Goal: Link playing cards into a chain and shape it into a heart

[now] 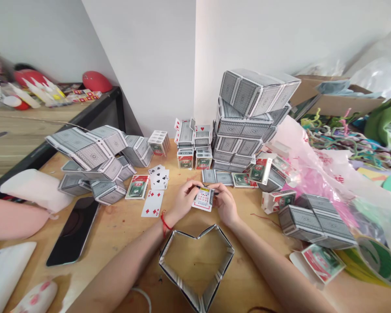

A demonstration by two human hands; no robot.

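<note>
In the head view, my left hand and my right hand meet over the middle of the table. Between them they grip a playing card with a printed face; I cannot tell whether more cards lie beneath it. Both sets of fingers are closed at its sides. Closer to me, between my forearms, stands a heart-shaped frame built from folded cards. Left of my left hand lie loose diamond cards and black-suit cards, beside a red and green card box.
A tall stack of card-built blocks rises behind my right hand. More blocks are piled at the left, near a phone. Opened card boxes, tape and plastic bags crowd the right side.
</note>
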